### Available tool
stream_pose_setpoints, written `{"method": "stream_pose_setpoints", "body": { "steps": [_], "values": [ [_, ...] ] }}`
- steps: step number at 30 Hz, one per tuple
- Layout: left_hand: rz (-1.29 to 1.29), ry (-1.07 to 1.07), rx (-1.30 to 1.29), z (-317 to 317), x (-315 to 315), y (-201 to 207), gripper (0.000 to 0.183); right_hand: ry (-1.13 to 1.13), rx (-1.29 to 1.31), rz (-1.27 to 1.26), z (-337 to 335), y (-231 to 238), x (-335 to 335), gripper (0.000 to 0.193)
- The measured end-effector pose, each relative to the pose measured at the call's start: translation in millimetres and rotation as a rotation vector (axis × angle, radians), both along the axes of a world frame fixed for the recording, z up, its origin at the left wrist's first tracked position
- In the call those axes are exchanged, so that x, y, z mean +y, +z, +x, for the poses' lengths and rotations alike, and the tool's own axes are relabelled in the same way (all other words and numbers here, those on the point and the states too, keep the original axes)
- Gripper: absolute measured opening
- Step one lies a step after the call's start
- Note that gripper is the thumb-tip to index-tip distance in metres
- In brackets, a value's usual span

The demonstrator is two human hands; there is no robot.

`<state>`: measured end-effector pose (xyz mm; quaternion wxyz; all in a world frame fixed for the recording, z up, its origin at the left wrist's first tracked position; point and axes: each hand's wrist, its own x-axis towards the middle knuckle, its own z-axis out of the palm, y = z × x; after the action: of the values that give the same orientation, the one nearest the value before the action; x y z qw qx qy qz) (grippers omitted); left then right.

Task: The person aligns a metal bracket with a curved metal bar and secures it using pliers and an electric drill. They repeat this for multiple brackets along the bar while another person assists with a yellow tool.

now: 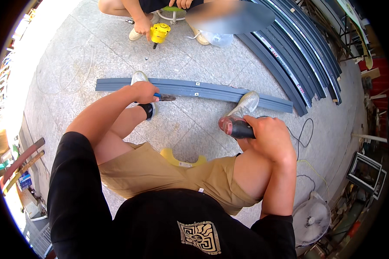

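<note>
Ideally, the grey bar [216,91] on the ground just ahead of the left hand [146,91] is held steady, and the shoes [249,102] overlapping it look well placed for that. The left hand is closed around blue-handled pliers [165,97]; the right hand [269,136], well apart from it, grips a red-and-black power tool [240,129]. It seems wise to keep the tool's red end off the shoe ahead of the right hand.
</note>
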<state>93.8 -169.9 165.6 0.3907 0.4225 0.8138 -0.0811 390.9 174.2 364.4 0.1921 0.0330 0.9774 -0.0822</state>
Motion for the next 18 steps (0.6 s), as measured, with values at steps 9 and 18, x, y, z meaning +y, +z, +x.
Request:
{"method": "stream_pose_setpoints", "body": {
  "steps": [9, 18],
  "values": [
    [0.119, 0.356, -0.044, 50.4, 39.9, -124.2, 0.055, 0.001, -0.013, -0.004, 6.2, -5.6, 8.4, 0.041],
    [0.223, 0.466, -0.082, 74.8, 50.4, -194.5, 0.056, -0.025, -0.077, -0.013, -4.5, 3.1, 2.6, 0.065]
  ]
}}
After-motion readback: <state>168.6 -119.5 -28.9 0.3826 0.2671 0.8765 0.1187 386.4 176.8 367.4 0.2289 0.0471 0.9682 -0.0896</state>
